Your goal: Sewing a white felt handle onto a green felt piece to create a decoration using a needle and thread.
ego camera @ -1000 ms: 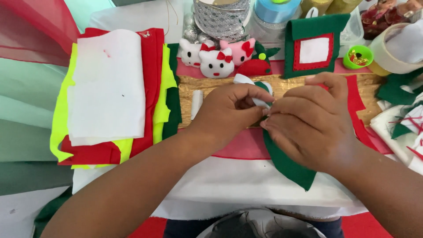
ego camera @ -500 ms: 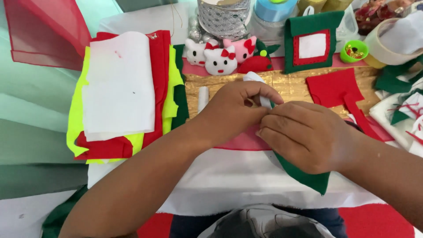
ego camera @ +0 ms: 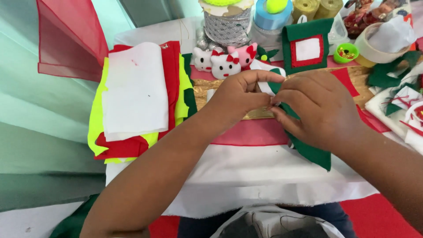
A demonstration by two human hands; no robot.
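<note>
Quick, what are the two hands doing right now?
Left hand: closed, pinching a small white felt piece.
Right hand: closed, pinching the green felt piece.

One view only, head cam, aimed steeply down from above and behind the forearms. The worktop [ego camera: 246, 176] is seen close up, approx. filling the frame; both hands [ego camera: 282, 105] are centred. The far edge of the clutter is cut off at the top. No 2nd view, so nothing is shared.
</note>
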